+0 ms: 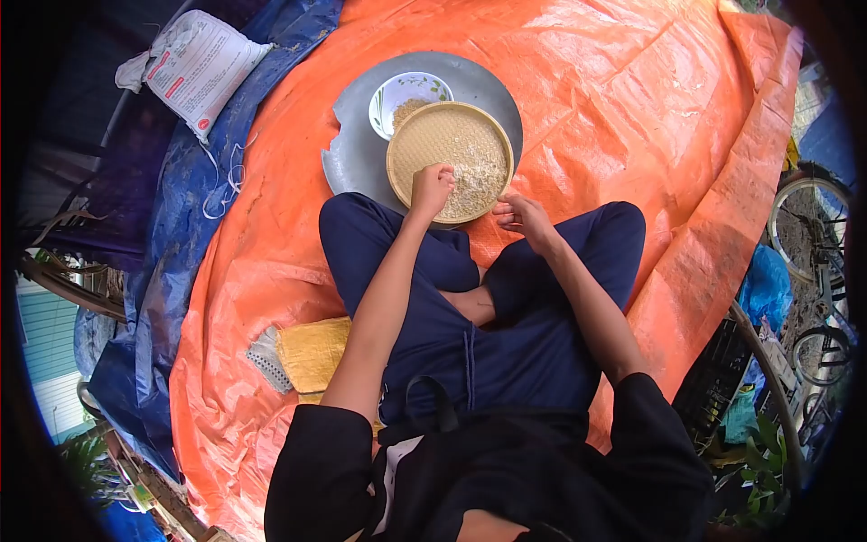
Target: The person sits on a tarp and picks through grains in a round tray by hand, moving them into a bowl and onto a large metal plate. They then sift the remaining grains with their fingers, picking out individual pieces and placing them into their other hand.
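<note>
Crinkled orange tarp (623,117); round woven tray (423,142); left grip (433,188) curled together, right grip (526,219) apart.

A creased orange tarpaulin (614,108) covers the ground, its right edge folded, with a crumpled blue sheet (172,217) along the left. At far left, a white sack (203,77) printed with dark text and red marks lies tilted, and loose white string (226,185) curls over the sheet nearby. A yellow cloth (313,348) rests beside a grey patterned piece (268,357) at left. Beyond the tarpaulin on the right stands a bicycle (824,280), with a blue plastic bag (768,285), a black crate (713,370) and, nearer, a leafy green plant (766,465).
</note>
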Demonstrator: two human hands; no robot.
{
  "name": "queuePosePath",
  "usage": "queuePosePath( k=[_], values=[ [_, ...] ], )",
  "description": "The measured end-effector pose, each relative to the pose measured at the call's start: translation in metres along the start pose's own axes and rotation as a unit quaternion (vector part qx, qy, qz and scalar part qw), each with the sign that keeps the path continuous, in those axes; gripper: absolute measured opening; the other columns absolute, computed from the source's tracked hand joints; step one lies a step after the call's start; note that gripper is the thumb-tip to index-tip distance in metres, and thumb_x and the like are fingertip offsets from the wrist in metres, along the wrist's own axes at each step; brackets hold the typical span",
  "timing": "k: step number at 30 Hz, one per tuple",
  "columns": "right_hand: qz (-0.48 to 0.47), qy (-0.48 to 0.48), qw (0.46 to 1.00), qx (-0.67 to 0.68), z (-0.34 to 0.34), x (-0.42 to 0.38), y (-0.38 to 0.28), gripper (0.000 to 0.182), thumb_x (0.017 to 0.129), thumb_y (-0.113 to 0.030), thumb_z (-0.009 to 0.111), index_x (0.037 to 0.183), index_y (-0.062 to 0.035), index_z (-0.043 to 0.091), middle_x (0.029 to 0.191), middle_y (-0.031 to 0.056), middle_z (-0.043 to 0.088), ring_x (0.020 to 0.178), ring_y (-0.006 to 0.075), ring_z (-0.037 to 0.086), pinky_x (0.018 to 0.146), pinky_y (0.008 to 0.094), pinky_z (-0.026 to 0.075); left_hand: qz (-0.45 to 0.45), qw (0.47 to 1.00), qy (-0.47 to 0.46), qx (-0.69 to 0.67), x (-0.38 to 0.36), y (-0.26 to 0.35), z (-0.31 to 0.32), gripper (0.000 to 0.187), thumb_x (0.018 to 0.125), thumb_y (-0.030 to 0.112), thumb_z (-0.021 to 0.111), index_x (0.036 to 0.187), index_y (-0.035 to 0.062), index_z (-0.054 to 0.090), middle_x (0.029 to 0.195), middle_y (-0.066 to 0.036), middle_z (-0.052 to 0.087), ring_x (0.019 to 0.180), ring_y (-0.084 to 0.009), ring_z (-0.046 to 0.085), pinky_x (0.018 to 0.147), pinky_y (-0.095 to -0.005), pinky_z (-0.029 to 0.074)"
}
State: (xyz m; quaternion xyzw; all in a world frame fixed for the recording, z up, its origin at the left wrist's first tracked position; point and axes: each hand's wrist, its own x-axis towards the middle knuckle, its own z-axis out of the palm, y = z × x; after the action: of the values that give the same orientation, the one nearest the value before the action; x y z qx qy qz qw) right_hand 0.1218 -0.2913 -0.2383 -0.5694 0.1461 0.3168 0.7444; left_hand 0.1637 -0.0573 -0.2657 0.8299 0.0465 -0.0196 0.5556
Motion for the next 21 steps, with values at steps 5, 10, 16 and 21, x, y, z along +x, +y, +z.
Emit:
queuePosePath(
  k=[5,10,16,21],
  values=[
    [0.017,-0.003,1.0,-0.012,0.0,0.013,0.005,0.03,0.093,-0.032,0.054,0.106,-0.0052,0.059,0.09,0.0032,0.064,0.071,0.0106,0.06,0.07,0.0273,0.05,0.153,0.975,0.008,0.163,0.003,0.023,0.009,0.019,0.081,0.005,0.064,0.099,0.0013,0.067,0.093,-0.015,0.064,0.087,-0.0325,0.062,0.077,-0.0386,0.05],
    [0.023,-0.003,0.997,-0.072,0.002,0.018,0.013,0.031,0.093,-0.033,0.054,0.105,-0.0057,0.06,0.09,0.0024,0.064,0.07,0.0096,0.059,0.071,0.027,0.05,0.214,0.95,-0.032,0.227,0.009,0.018,0.018,0.018,0.08,0.005,0.066,0.099,0.0037,0.067,0.099,-0.012,0.062,0.094,-0.0295,0.06,0.08,-0.0386,0.049],
    [0.02,-0.018,0.997,-0.079,0.003,0.019,0.016,0.034,0.093,-0.036,0.054,0.107,-0.005,0.06,0.092,0.0024,0.064,0.07,0.0089,0.058,0.071,0.0265,0.049,0.268,0.907,-0.037,0.324,0.005,0.01,0.026,0.014,0.082,0.007,0.059,0.094,0.0055,0.067,0.093,-0.011,0.06,0.092,-0.0284,0.06,0.08,-0.0386,0.051],
    [0.023,-0.02,0.997,-0.064,0.003,0.016,0.013,0.036,0.092,-0.037,0.056,0.107,-0.0042,0.059,0.092,0.0028,0.063,0.07,0.0091,0.058,0.071,0.027,0.049,0.26,0.916,-0.025,0.305,0.002,0.004,0.024,0.01,0.081,0.007,0.061,0.089,0.0047,0.068,0.087,-0.01,0.06,0.086,-0.0282,0.061,0.074,-0.039,0.051]
  ],
)
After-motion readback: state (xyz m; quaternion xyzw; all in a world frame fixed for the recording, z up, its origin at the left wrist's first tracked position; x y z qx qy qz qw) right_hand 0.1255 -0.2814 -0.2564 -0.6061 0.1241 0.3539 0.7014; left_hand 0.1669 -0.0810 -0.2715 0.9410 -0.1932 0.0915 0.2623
